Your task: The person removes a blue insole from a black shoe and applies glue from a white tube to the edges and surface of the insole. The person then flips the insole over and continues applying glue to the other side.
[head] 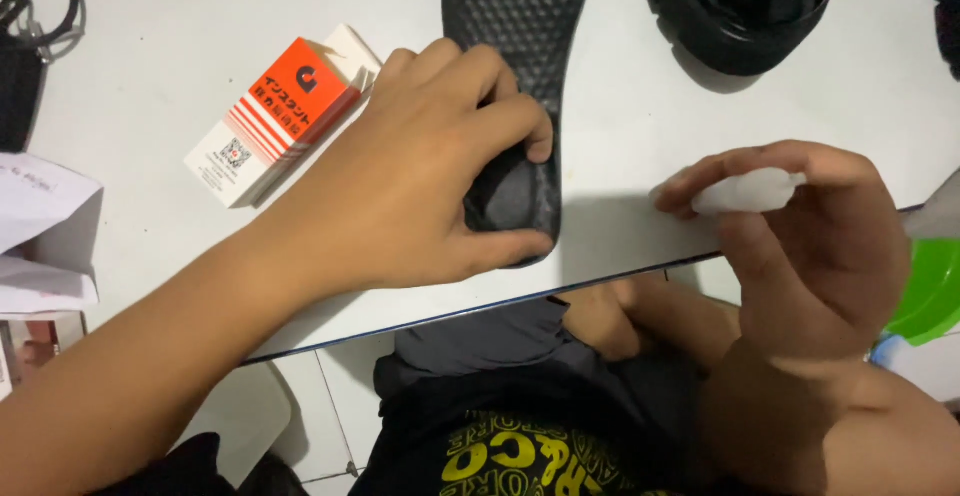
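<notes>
White table (640,156) carries everything. Black insole (520,16) lies flat on it, heel end under the left hand (420,176), which clamps that end with fingers over the top and thumb at the near edge. Orange-and-white box (275,121) sits just outboard of that grip. Right hand (810,246) pinches a small white tube (748,192), clear of the insole. Step looks like glue prep; next move needs the tube tip brought to the pinned heel.

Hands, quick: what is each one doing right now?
Left hand: closed around the heel end of a black insole on the white table.
Right hand: pinching a small white tube.
</notes>
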